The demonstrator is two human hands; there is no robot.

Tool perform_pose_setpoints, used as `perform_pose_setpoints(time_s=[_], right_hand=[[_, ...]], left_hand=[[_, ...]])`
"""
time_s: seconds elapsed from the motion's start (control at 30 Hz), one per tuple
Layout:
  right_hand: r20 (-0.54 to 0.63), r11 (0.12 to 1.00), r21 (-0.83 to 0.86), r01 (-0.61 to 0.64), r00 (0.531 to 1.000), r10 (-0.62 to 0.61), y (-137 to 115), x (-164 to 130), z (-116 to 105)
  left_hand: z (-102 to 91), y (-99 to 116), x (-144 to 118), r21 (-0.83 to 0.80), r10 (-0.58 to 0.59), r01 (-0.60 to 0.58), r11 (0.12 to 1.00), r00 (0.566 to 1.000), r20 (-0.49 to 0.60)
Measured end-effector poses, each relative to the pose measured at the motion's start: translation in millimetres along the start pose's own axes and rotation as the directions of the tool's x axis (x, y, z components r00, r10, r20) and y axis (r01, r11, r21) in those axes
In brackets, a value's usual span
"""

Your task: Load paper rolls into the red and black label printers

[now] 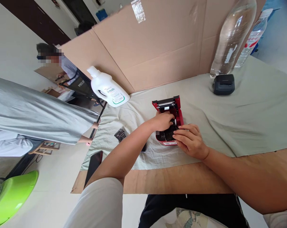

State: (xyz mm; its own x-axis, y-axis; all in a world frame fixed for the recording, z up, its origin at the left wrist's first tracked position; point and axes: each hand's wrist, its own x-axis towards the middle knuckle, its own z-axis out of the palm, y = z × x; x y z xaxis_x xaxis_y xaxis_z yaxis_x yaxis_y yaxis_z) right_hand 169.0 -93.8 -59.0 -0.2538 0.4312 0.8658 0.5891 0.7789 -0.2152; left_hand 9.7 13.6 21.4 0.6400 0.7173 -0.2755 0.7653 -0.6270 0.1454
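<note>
A small red and black label printer (170,109) stands open on the pale green cloth (252,120), its lid tipped back toward the cardboard wall. My left hand (162,121) reaches into the open compartment, fingers curled around something white and round inside; what it is cannot be made out. My right hand (190,140) rests on the printer's front right corner, fingers bent over its edge and steadying it.
A white detergent jug (108,87) lies at the back left. A clear plastic bottle (231,38) and a black device (223,84) stand back right. A dark phone (94,163) and a small black packet (120,135) lie left. Another person's grey sleeve (38,117) reaches in from the left.
</note>
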Motion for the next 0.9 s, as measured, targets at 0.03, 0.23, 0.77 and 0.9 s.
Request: perform_pose_setpoints(time_s=[0.03, 0.23, 0.77, 0.9], right_hand=[[-0.003, 1.000, -0.003, -0.006, 1.000, 0.006, -0.2, 0.5, 0.2], [0.057, 0.998, -0.023, -0.050, 0.997, 0.051, -0.3, 1.4, 0.1], [0.024, 0.996, -0.078, -0.037, 0.999, 0.039, -1.5, -0.3, 0.7], [0.001, 0.996, -0.088, -0.007, 1.000, 0.007, -2.0, 0.2, -0.7]], left_hand=[[2.1, 0.8, 1.1, -0.007, -0.022, 0.022, 1.000, 1.000, -0.006], [13.2, -0.1, 10.2, -0.031, -0.133, 0.130, 0.991, 0.980, -0.149], [33.6, -21.2, -31.9, -0.291, -0.133, -0.232, 0.928, 0.524, -0.841], [48.3, -16.0, -46.0, -0.315, -0.139, -0.277, 0.908, 0.509, -0.849]])
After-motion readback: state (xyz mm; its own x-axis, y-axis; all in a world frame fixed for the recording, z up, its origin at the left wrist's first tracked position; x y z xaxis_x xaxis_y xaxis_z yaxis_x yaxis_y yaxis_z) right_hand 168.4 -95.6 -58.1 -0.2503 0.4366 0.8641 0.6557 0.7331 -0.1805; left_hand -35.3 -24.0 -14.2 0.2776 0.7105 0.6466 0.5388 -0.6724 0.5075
